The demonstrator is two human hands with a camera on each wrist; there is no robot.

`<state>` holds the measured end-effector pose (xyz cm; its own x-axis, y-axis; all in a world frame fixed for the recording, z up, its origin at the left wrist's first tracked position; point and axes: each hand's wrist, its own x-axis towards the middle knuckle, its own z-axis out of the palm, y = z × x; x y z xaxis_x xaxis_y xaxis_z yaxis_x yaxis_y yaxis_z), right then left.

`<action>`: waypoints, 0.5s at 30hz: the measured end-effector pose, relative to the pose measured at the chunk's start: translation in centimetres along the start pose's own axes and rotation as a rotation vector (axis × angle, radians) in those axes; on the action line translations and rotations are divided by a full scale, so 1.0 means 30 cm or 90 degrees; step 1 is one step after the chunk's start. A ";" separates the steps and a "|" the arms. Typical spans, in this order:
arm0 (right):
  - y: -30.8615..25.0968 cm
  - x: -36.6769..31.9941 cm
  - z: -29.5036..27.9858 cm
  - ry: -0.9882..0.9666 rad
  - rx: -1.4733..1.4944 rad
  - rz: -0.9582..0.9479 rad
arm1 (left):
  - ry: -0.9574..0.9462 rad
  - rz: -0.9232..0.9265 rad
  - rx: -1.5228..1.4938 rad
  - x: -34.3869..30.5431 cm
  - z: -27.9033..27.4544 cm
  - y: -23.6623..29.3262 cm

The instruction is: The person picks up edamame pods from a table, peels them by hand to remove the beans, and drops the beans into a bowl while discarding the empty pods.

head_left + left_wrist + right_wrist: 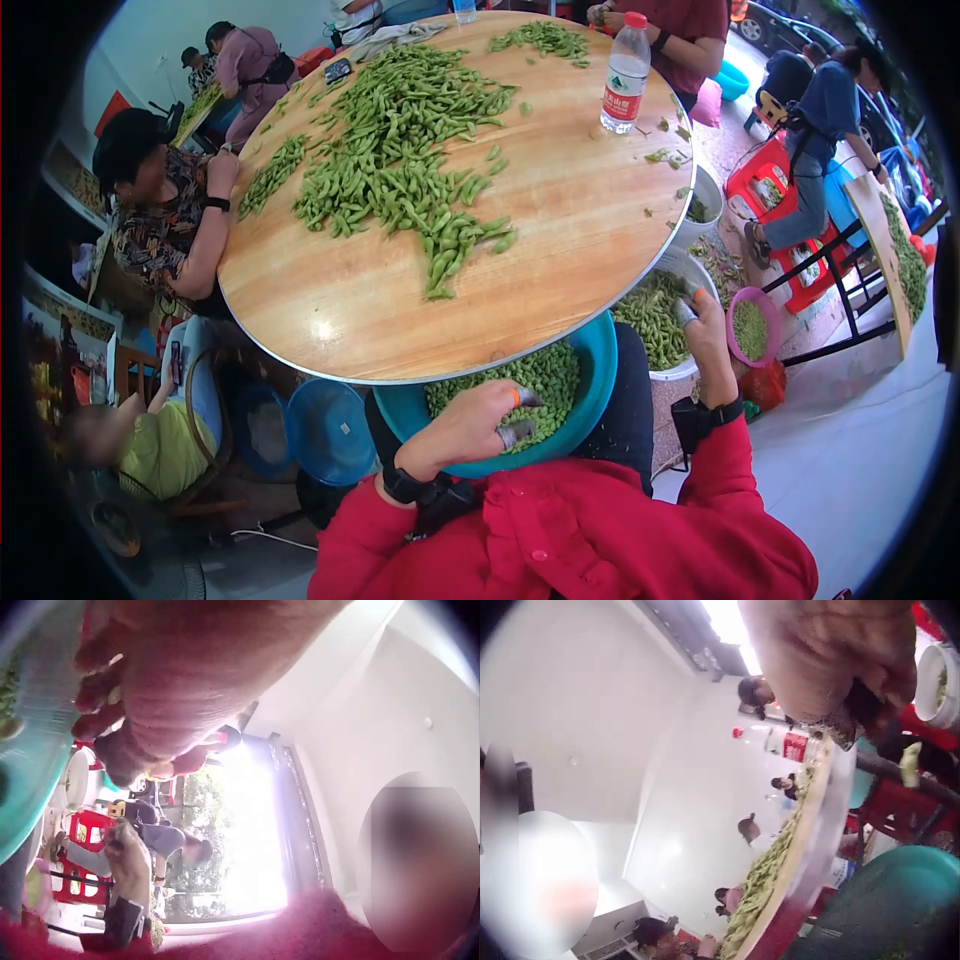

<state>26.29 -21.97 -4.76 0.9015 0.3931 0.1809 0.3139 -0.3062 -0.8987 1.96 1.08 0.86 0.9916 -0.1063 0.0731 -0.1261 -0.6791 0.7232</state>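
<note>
In the head view my left hand (475, 425) hangs over the shelled green beans (545, 385) in a teal basin (598, 395), its covered thumb and index finger apart. The left wrist view shows that hand (180, 690) with fingers loosely bent beside the basin; its palm is mostly hidden. My right hand (708, 335) is over the right side of a white basket (690, 262) of green pods (650, 315), grey covers on its fingertips. Below the right hand (840, 667), a pale green husk (910, 765) hangs in mid-air in the right wrist view.
A round wooden table (560, 220) carries heaped pods (400, 150) and a water bottle (626, 75). At right are a pink basin (755, 325) and red stools (765, 190); blue basins (332, 430) stand at lower left. Several people sit or stand around.
</note>
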 end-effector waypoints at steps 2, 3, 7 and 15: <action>0.090 -0.008 -0.039 0.001 -0.069 0.057 | 0.058 -0.071 -0.009 0.073 -0.042 -0.015; 0.086 -0.018 -0.045 0.001 -0.044 0.064 | 0.137 -0.095 -0.020 0.115 -0.056 -0.035; 0.086 -0.053 -0.027 -0.024 0.056 0.150 | 0.339 -0.138 0.220 0.316 -0.116 -0.155; -0.173 -0.082 0.122 -0.183 0.194 0.095 | 0.230 -0.293 0.336 0.392 -0.139 -0.174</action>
<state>21.34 -18.18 -1.99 0.7970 0.6027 -0.0398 0.0451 -0.1252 -0.9911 14.41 6.39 0.82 0.8836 0.4499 0.1298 0.3924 -0.8626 0.3193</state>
